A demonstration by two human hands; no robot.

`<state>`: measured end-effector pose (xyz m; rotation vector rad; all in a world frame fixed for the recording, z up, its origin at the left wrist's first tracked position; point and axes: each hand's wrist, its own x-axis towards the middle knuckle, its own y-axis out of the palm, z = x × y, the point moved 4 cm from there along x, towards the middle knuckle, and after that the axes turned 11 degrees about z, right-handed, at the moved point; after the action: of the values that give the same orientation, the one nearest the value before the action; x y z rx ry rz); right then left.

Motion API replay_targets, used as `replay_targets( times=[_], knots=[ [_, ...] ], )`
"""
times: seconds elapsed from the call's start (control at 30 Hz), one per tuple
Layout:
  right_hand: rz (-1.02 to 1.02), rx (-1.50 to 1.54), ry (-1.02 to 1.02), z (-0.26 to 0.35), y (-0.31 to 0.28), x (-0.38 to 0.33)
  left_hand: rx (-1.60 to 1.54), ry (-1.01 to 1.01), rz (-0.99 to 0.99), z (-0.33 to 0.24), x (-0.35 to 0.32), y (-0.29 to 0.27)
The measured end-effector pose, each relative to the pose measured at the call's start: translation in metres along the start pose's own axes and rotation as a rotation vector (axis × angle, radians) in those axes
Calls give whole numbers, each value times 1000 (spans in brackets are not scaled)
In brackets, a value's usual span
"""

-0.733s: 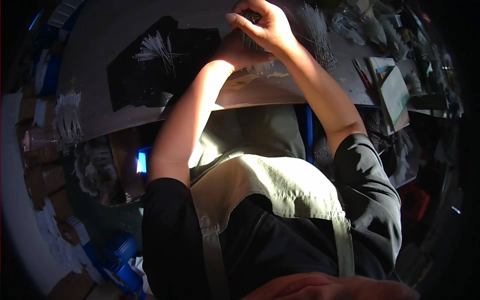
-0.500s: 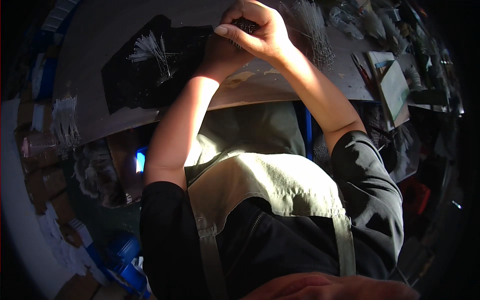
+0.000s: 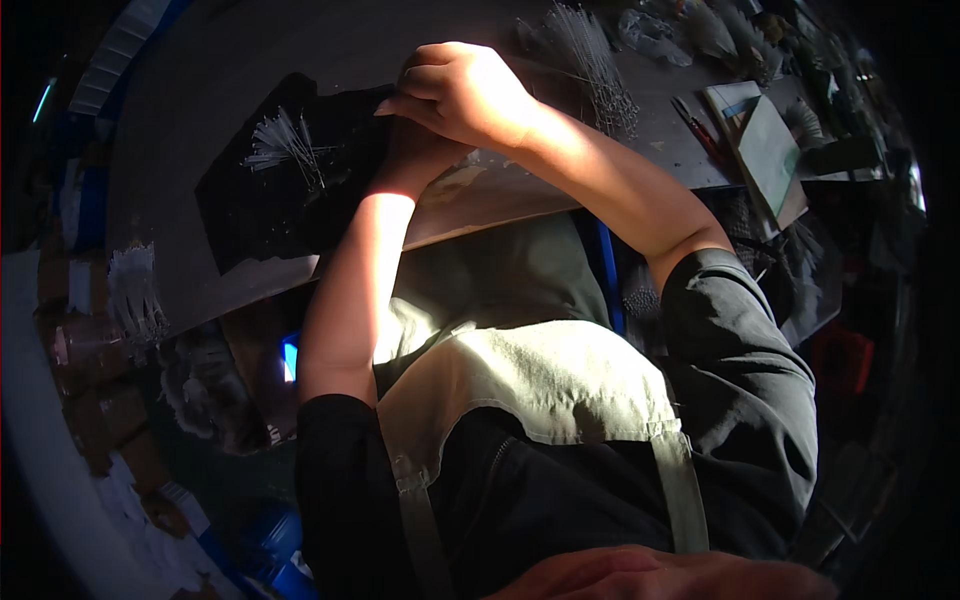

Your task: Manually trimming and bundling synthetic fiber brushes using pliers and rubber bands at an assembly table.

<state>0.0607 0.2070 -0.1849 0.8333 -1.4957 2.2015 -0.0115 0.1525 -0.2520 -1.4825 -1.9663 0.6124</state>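
Observation:
My right hand (image 3: 462,92) lies at the table's near edge with its fingers curled, knuckles up, over the right end of a black mat (image 3: 250,215). My left hand (image 3: 412,160) is tucked right under it, mostly hidden and in shadow. Whatever sits between the fingers is hidden. A fan of thin white wires (image 3: 287,147) lies on the mat, a hand's width left of my hands. Behind my right wrist lies a longer bundle of thin wires (image 3: 598,68).
The grey table (image 3: 200,80) runs across the top. A booklet and red-handled tool (image 3: 760,140) lie at right among small clutter. White tufts (image 3: 135,290) sit at the table's left end. My apron and dark sleeves fill the lower middle.
Both hands stay pressed together over the mat. The whole scene has slid slightly down and left in view, and my hands now sit a little nearer the white wire fan.

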Motion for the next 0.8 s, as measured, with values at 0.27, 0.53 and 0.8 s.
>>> replay_targets(
  times=[0.27, 0.53, 0.8],
  knots=[
    [-83, 251, -31, -34, -15, -9, 38, 95, 75, -25, 30, -3],
    [285, 1055, 142, -30, -5, -25, -372, -183, 191, -6, -8, -13],
    [388, 809, -177, -15, -6, -24, -1336, -22, 264, 5, -22, 3]
  ],
)
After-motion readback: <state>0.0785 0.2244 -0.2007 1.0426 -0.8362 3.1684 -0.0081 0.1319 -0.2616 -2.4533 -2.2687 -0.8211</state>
